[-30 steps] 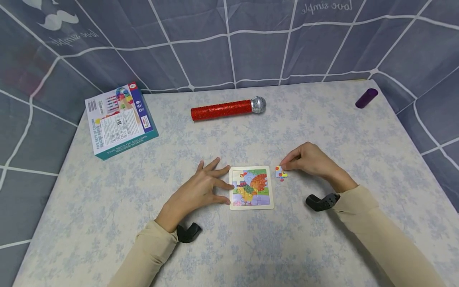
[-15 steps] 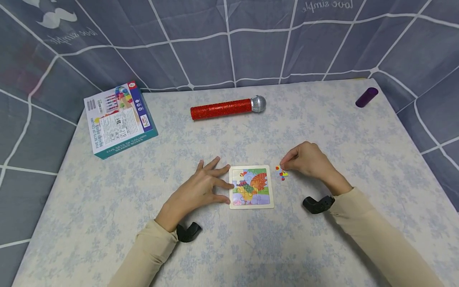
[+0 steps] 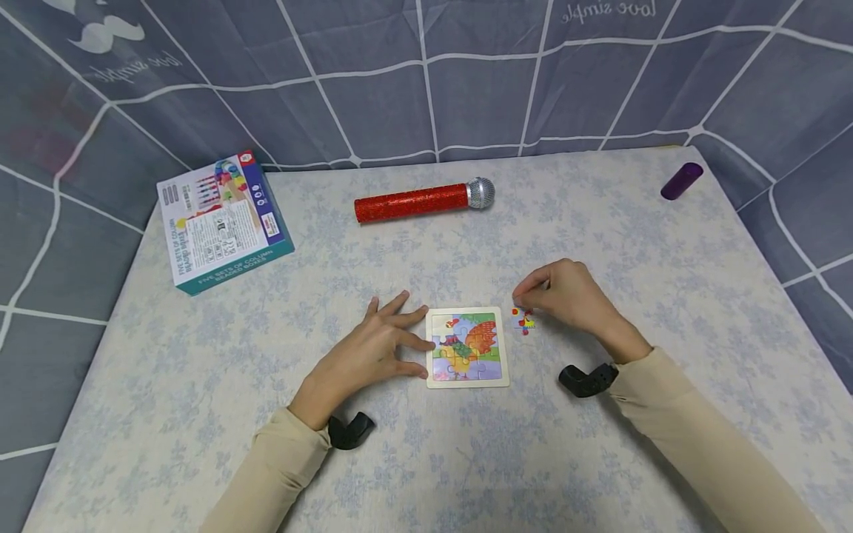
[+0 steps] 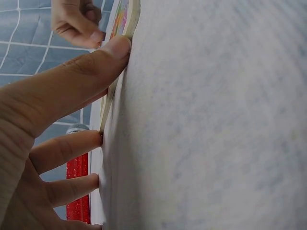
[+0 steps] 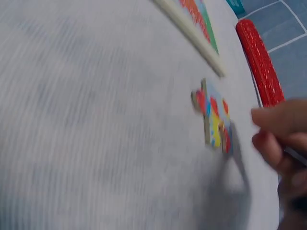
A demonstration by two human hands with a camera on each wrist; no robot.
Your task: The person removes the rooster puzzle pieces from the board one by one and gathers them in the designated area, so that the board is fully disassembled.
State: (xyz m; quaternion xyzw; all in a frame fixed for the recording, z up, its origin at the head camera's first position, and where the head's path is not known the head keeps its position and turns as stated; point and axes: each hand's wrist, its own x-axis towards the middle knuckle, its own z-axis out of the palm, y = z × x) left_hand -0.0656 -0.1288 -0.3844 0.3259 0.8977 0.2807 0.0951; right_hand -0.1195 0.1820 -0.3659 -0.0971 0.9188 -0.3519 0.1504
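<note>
frame (image 3: 504, 348) to pieces (image 3: 526, 323): narrow gap | left edge: left hand (image 3: 366, 349) blocks | near side: free

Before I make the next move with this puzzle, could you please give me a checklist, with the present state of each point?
1. Puzzle tray steadied: ok, left hand touches its left edge.
2. Free space in tray: ok, a pale gap shows at upper left.
3. Loose puzzle part picture side up: ok, lying right of the tray.
4. Piece between right hand's fingertips: cannot tell.
5. Red microphone away from tray: ok, well beyond it.
</note>
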